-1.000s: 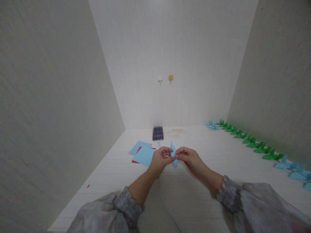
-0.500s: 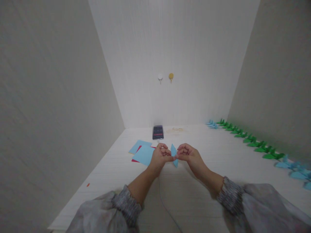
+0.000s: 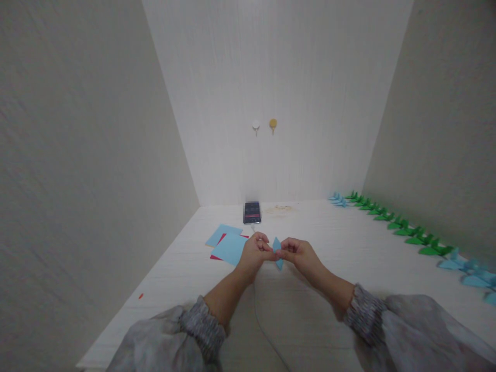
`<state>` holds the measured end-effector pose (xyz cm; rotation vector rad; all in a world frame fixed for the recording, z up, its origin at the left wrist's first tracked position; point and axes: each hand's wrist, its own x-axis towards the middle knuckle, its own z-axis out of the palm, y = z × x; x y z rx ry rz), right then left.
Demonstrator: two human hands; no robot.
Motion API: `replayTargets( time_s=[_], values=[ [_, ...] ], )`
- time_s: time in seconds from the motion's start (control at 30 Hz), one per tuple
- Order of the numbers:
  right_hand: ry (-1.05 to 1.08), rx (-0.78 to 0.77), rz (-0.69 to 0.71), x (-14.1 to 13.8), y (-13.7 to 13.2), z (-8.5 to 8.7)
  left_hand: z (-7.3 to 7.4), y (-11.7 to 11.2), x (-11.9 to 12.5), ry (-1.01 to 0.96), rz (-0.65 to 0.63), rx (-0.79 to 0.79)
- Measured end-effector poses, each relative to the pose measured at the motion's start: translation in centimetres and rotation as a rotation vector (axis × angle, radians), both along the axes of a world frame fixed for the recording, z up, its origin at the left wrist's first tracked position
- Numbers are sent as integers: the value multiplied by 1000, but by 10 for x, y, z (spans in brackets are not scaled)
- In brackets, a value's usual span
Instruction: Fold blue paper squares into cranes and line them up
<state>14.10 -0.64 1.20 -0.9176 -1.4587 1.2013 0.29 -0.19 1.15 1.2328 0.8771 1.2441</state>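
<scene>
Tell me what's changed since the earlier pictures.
The folded blue paper has dipped slightly, its upper tip now lower in view; the left hand and right hand both keep hold of it. The flat blue sheet, phone and green folded pieces stayed put.

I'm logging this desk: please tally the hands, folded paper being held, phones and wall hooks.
Hands: 2 (left hand, right hand)
Held folded blue paper: 1
Phone: 1
Wall hooks: 2 (white hook, yellow hook)
Total: 6
</scene>
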Motion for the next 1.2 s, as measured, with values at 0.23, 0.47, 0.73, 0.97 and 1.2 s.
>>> replayTargets(
  time_s=[0.23,0.47,0.73,0.97,1.2],
  values=[
    [-180,186,-140,2,-2,7,3,-2,2,53,8,17],
    [-270,526,-236,9,-3,12,10,-10,2,-68,-137,-47],
    [-258,558,-133,9,-6,16,13,-9,-2,-94,-105,64],
    [-211,475,-105,10,-5,12,12,-9,-3,-27,-48,151],
    [-222,639,-96,13,-5,17,12,-9,-3,-6,-21,317]
  ],
)
